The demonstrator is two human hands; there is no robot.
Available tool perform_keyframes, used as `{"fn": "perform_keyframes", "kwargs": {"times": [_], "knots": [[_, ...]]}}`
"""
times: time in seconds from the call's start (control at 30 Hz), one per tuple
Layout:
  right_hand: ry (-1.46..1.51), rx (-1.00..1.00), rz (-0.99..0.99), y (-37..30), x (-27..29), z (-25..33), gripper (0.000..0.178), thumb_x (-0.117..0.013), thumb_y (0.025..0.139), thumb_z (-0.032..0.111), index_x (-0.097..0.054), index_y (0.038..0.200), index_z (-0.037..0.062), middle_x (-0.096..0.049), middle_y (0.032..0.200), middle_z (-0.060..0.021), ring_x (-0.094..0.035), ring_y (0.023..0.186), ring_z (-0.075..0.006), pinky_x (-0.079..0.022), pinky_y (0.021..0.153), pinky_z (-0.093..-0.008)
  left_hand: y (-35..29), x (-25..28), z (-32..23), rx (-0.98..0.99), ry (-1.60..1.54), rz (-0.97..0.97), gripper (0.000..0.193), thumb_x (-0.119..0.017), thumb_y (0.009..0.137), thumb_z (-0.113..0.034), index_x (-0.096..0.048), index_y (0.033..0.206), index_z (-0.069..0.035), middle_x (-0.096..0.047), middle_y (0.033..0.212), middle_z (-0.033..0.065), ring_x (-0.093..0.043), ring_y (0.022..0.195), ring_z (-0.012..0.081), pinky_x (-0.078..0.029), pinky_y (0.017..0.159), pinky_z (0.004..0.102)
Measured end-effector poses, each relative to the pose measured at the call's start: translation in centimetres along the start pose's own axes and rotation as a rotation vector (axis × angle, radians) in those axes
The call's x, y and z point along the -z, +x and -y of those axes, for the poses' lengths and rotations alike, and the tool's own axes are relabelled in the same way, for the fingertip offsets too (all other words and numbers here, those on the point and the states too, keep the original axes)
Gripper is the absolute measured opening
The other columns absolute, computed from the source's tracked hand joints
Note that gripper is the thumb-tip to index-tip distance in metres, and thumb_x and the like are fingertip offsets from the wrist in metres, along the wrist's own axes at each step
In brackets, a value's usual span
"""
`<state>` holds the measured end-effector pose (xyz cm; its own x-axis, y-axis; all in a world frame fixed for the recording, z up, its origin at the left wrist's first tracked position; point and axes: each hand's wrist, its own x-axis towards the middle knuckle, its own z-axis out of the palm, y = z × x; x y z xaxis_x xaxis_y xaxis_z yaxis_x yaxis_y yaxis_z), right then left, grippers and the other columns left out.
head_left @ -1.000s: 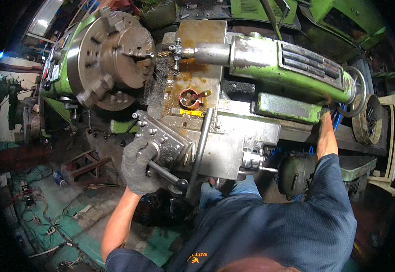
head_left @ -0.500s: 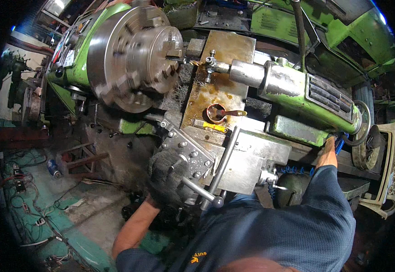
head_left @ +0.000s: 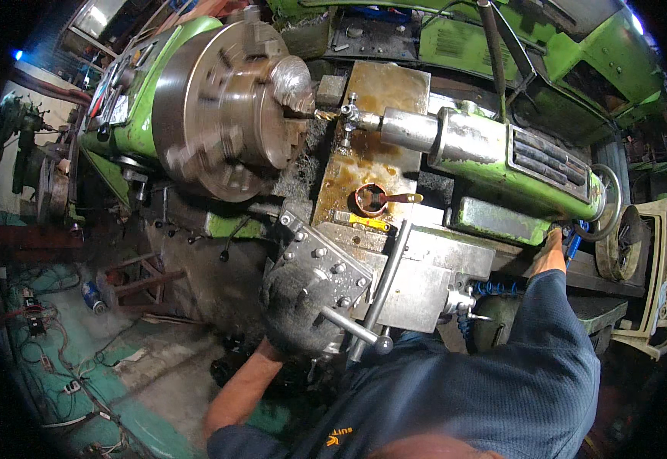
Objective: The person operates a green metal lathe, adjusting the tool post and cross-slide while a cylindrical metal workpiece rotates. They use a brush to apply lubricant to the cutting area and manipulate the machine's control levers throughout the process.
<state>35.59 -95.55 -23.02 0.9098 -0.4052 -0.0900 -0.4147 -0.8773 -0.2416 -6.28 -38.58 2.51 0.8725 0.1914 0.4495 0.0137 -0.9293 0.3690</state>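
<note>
1. Your dark-gloved left hand (head_left: 297,306) lies over the square, bolted steel tool post (head_left: 309,246) near the round steel chuck (head_left: 215,115), grip hidden.
2. Your right hand (head_left: 554,240), by the green metal tailstock (head_left: 483,147): closure unclear.
3. Post looks heavy, rigid; hold its dark ball knob (head_left: 384,345).

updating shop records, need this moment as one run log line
left hand: gloved, over tool post; right hand: at tailstock base, mostly hidden; lathe chuck: motion-blurred; drill bit: facing chuck; brush: in red-rimmed cup
</note>
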Motion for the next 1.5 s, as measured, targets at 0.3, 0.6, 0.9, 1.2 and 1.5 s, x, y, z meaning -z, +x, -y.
{"fn": "perform_keyframes", "kwargs": {"times": [0.3,0.6,0.9,1.2,1.5], "knots": [[-0.026,0.053,0.029,-0.4,0.2,0.8,0.036,-0.046,0.100,0.031,-0.069,0.111,0.0064,-0.070,0.110,-0.0234,-0.065,0.101,-0.0410,-0.050,0.086,-0.0480,0.7,0.5,-1.5,0.001,0.034,0.011,0.043,-0.076,0.074,-0.022,-0.064,0.112,-0.008,-0.059,0.114,0.0158,-0.059,0.104,0.0379,-0.047,0.091,0.0495],[-0.064,0.240,0.091,3.2,0.1,7.5,0.035,-0.045,0.101,0.031,-0.069,0.112,0.0075,-0.069,0.110,-0.0245,-0.064,0.102,-0.0431,-0.050,0.086,-0.0488,1.2,1.0,-3.3,-0.039,0.106,-0.120,0.039,-0.077,0.074,-0.014,-0.065,0.110,-0.006,-0.063,0.116,0.0181,-0.063,0.108,0.0394,-0.051,0.092,0.0462],[0.430,0.621,-0.047,-14.5,8.3,1.3,0.036,-0.043,0.099,0.029,-0.071,0.083,0.0117,-0.071,0.083,-0.0126,-0.068,0.083,-0.0313,-0.050,0.073,-0.0413,0.1,-3.8,-2.6,0.111,0.363,-0.362,0.022,-0.077,0.076,-0.028,-0.073,0.086,-0.009,-0.071,0.100,0.0122,-0.064,0.092,0.0333,-0.050,0.082,0.0435],[-0.376,0.778,1.035,-35.3,-4.5,-39.0,0.041,-0.053,0.092,0.042,-0.073,0.103,0.0079,-0.072,0.107,-0.0194,-0.070,0.097,-0.0356,-0.053,0.082,-0.0466,1.1,-3.7,-4.3,0.354,0.434,-0.280,0.015,-0.072,0.078,-0.022,-0.074,0.090,-0.013,-0.070,0.098,0.0071,-0.064,0.093,0.0327,-0.051,0.081,0.0438],[-0.029,-0.018,0.891,-43.3,0.7,-45.6,0.042,-0.051,0.093,0.042,-0.074,0.095,0.0064,-0.073,0.099,-0.0201,-0.070,0.091,-0.0356,-0.053,0.080,-0.0471,0.6,-4.2,-3.3,0.281,0.434,-0.356,0.018,-0.067,0.071,-0.016,-0.072,0.088,-0.011,-0.070,0.098,0.0110,-0.062,0.093,0.0367,-0.051,0.082,0.0456]]}}
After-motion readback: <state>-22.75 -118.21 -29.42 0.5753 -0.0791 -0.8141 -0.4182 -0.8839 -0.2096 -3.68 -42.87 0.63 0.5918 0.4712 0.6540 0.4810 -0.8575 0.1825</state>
